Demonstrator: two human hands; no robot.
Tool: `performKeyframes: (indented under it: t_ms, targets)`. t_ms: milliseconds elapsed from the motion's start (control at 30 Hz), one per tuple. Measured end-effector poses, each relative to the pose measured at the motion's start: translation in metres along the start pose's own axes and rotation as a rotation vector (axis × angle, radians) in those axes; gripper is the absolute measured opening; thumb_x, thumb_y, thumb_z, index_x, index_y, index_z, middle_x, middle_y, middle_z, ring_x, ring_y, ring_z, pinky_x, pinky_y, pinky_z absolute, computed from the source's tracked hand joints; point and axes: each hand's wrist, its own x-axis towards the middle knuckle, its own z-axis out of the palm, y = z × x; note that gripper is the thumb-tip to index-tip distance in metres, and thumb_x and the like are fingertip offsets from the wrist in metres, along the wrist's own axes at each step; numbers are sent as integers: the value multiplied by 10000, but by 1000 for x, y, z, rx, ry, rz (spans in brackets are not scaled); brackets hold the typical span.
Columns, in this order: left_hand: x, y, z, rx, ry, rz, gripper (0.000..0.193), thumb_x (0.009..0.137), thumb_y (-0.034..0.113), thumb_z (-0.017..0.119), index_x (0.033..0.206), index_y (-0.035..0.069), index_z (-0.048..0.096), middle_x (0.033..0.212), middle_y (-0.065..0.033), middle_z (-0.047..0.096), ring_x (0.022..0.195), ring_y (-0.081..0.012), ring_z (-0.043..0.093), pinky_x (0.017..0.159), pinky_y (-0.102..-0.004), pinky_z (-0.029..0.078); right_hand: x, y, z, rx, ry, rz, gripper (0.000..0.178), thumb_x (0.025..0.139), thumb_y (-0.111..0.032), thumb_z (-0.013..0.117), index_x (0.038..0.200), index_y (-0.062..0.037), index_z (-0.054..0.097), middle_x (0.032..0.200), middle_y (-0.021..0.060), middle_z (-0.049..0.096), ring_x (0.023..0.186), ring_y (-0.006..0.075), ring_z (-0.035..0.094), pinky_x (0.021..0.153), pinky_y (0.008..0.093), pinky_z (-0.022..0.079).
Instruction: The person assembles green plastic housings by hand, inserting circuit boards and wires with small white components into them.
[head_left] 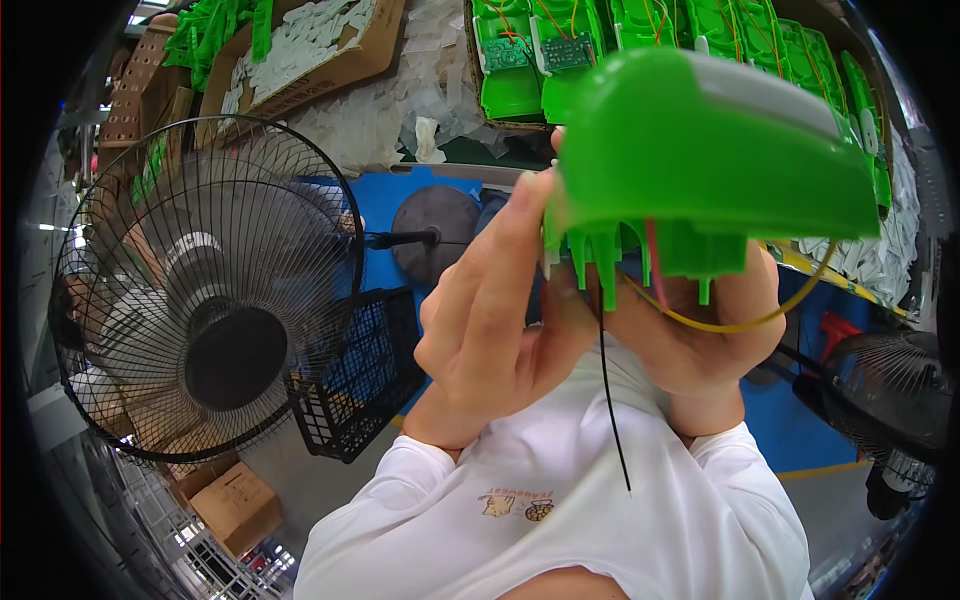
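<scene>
A bright green plastic housing (640, 150) with a grey panel on its top is held up close in front of me, slightly blurred. Pegs and posts stick out from its underside. My left hand (490, 310) grips its left end, fingertips against the edge. From below, my right hand (690, 345) is closed around the housing, with several fingers hidden behind it. A yellow wire (790, 312) loops out under the shell, across the right hand. One black wire (612, 410) hangs straight down between my wrists, and a short red wire (655, 262) shows beside the pegs.
Ahead, a box holds several green housings (512, 95) with circuit boards and wires. A carton (330, 70) of pale parts lies far left. A large caged fan (235, 355) stands at left beside a black crate (350, 400); another fan (890, 385) is at right.
</scene>
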Motion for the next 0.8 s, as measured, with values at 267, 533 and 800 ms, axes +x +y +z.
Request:
performKeyframes:
  t_ms: [267,533,800]
  targets:
    - [10,-4,-3,63,-8,68,527,679,-144,610,1196,-172,512,1079,-295,638,866,-362,696,695,-334,573,-1,3,-1,-101,2,-87,585,687,166,629,1250,146,472,1186,243,581,1036,310,614,912,412,496]
    - [12,-6,-4,100,-30,47,518,670,-135,635,1179,-154,538,1084,-276,647,846,-333,704,664,-313,569,0,4,-2,-231,1,-93,623,705,169,638,1290,175,424,1147,206,597,1021,247,603,906,373,491]
    - [19,2,-7,97,-77,29,508,660,-164,623,1163,-158,548,1076,-277,650,850,-318,707,667,-300,564,-2,7,-1,-192,32,-99,618,707,161,649,1287,161,438,1142,195,605,1042,245,596,916,371,479]
